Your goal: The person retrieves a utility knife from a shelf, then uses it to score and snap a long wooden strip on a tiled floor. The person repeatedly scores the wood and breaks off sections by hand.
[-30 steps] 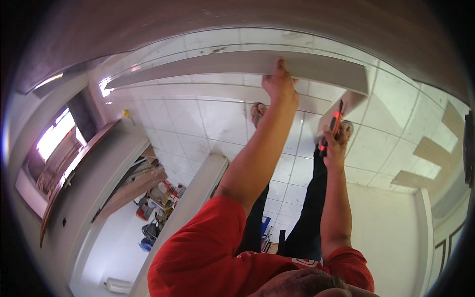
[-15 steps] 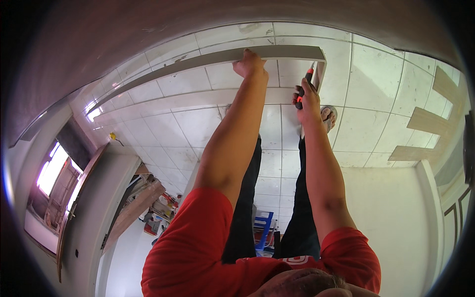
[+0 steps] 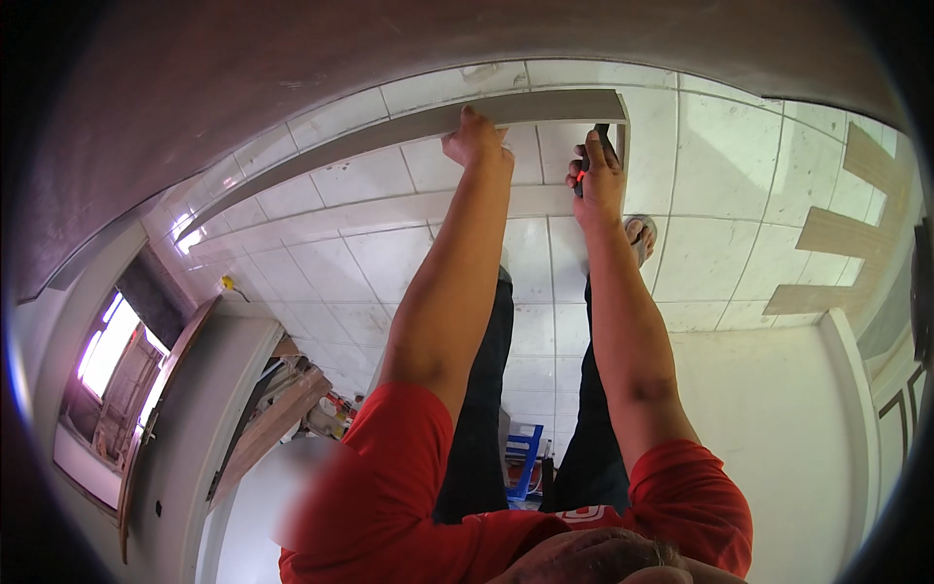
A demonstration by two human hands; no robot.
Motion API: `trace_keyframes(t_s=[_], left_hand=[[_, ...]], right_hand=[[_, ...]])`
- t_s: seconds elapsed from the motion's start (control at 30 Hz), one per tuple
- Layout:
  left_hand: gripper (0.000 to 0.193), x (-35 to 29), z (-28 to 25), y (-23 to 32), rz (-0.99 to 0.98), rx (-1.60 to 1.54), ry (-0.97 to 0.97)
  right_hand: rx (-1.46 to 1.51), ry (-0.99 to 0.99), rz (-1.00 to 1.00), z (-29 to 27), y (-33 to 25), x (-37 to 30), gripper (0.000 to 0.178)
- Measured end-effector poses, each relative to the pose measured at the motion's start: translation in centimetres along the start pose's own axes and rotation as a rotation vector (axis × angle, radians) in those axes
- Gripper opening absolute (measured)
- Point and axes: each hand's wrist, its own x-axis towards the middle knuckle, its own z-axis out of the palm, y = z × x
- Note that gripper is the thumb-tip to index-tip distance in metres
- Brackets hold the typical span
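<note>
A long grey-brown board (image 3: 389,127) runs across in front of me, its far left end narrowing toward the bright spot by the wall. My left hand (image 3: 477,141) grips its edge, thumb on top. At its right end a short crosspiece (image 3: 623,156) meets it in a corner. Just inside that corner, my right hand (image 3: 596,180) is closed round a black-and-red screwdriver (image 3: 582,181). Its tip is hidden from view. A pale strip (image 3: 389,207) lies parallel to the board, nearer to me.
White floor tiles (image 3: 720,175) spread below, with my sandalled foot (image 3: 638,238) beside the crosspiece. Wood-toned planks (image 3: 827,234) lie at the right. A yellow tape measure (image 3: 228,282) sits at the left; a blue plastic item (image 3: 523,457) stands behind my legs.
The screwdriver has turned in my right hand, and its metal shaft no longer shows. Both hands and the board have shifted slightly left in the picture. My left hand keeps its hold.
</note>
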Motion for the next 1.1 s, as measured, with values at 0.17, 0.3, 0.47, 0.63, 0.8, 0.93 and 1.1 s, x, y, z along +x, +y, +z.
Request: trace_keyframes(t_s=[0.17,0.3,0.47,0.63,0.8,0.93,1.1], left_hand=[[0.042,-1.3,0.5,0.6,0.062,-0.026,0.006],[0.041,-1.7,0.4,0.8,0.075,-0.035,-0.009],[0.040,-0.6,0.7,0.7,0.115,-0.091,0.001],[0.038,0.8,0.6,-0.4,0.113,-0.094,-0.031],[0.039,3.8,-0.9,-0.5,0.061,-0.142,0.010],[0.039,2.1,-1.3,-0.5,0.040,-0.143,-0.012],[0.036,2.3,-4.2,0.1,-0.010,-0.252,-0.175]], right_hand=[[0.043,-0.008,-0.028,0.9,-0.7,-0.4,0.027],[0.007,-0.007,-0.065,0.3,-0.7,-1.2,0.024],[-0.042,-0.089,-0.147,-1.0,-0.4,-3.5,0.024],[-0.059,-0.104,-0.130,-1.6,-1.5,-6.1,0.025],[-0.111,-0.114,-0.187,-1.1,-4.5,-9.9,0.022],[-0.474,0.060,-0.292,-6.3,-3.9,-6.0,0.031],[-1.034,0.265,-0.416,-12.8,0.4,-0.9,0.049]])
